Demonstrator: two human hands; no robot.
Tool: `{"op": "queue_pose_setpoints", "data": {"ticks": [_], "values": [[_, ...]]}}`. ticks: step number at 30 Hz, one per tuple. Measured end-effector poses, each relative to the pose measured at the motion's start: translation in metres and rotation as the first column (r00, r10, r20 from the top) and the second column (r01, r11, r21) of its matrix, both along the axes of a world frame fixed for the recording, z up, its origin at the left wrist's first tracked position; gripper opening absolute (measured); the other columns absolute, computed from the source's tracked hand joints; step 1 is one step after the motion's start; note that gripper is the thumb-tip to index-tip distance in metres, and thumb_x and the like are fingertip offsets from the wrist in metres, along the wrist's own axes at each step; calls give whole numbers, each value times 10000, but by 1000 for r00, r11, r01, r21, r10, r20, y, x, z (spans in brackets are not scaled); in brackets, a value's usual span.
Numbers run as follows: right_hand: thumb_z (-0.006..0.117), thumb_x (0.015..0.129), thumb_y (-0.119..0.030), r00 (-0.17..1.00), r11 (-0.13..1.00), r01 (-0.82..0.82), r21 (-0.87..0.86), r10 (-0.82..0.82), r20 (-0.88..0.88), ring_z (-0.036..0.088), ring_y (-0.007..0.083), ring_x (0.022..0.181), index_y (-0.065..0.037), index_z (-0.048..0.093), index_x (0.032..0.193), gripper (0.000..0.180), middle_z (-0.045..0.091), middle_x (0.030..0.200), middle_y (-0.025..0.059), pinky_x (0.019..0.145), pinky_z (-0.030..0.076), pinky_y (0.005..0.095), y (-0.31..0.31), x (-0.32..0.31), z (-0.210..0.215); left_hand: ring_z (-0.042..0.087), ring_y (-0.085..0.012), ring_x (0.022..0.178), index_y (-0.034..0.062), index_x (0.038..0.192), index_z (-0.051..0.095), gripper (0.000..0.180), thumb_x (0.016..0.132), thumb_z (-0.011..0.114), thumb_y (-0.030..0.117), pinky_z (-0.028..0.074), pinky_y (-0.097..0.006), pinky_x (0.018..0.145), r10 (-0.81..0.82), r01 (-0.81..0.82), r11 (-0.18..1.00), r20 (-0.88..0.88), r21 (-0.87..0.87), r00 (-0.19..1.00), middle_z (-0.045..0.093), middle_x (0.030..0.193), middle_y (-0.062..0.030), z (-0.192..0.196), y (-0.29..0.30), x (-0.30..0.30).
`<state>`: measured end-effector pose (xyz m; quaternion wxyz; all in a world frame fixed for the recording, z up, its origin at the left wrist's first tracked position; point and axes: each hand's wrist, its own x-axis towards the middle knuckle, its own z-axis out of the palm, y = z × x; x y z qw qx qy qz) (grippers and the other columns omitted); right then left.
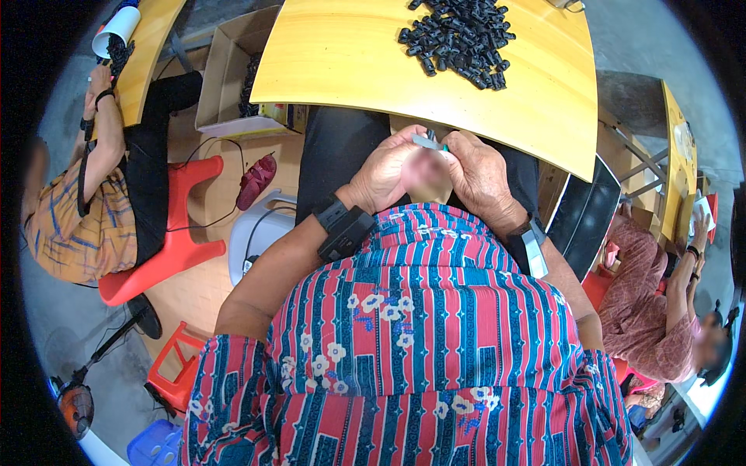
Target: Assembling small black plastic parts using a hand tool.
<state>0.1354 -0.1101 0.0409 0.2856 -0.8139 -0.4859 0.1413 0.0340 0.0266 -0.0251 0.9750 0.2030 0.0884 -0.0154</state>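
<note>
Could drop the dark part (pixel 432 133) by pinching loosely, or nick a finger by slipping with the pale strip (pixel 426 143), perhaps a blade. Toward one o'clock, angled inward: left hand (pixel 385 171) curled nearly closed, apparently on the part; right hand (pixel 483 177) likewise, apparently on the strip.

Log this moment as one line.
left hand: at small black part | right hand: grips pale green-ended item | black parts: heaped on yellow table
</note>
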Motion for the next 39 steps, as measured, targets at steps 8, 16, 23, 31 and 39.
{"op": "queue_pose_setpoints", "data": {"ticks": [8, 16, 23, 31, 39], "values": [[557, 880, -268, 999, 1000, -17, 18, 16, 51, 575, 350, 732, -60, 520, 827, 218, 534, 785, 145, 623, 457, 436, 1, -3, 5, 517, -90, 738, 90, 1005, 510, 98, 946, 465, 153, 478, -309, 729, 4, -4, 1000, -21, 13, 1000, 550, 865, -1, 2, -1, -1], [552, 882, -280, 997, 1000, -13, -1, 13, 71, 578, 345, 725, -64, 526, 830, 224, 535, 785, 140, 612, 461, 429, 1, -4, 4, 514, -86, 740, 94, 1004, 511, 100, 953, 456, 159, 475, -311, 734, 9, -9, 1000, -32, 12, 999, 546, 871, 3, 3, -3, -2], [548, 883, -282, 997, 1000, -16, -22, 17, 75, 583, 337, 733, -67, 528, 829, 222, 541, 782, 136, 622, 463, 428, 2, -4, 5, 496, -83, 715, 93, 1024, 492, 98, 963, 449, 157, 496, -297, 728, 12, -12, 1000, -26, 2, 1000, 507, 846, 1, 4, -3, -2], [539, 889, -269, 998, 999, -3, -38, 5, 64, 583, 345, 736, -66, 519, 819, 215, 544, 786, 138, 626, 466, 426, 2, -5, 1, 508, -86, 756, 107, 1012, 503, 97, 954, 467, 176, 471, -313, 752, 11, -11, 1000, -14, 28, 1000, 518, 844, 16, 4, -4, -2], [543, 887, -270, 997, 1000, -10, -5, 10, 72, 581, 348, 727, -58, 517, 811, 227, 540, 767, 145, 619, 463, 431, 3, -4, -1, 491, -65, 698, 109, 1008, 475, 85, 956, 462, 174, 502, -293, 731, 43, -40, 999, -73, 35, 996, 496, 817, 19, 8, -5, -2]]}}
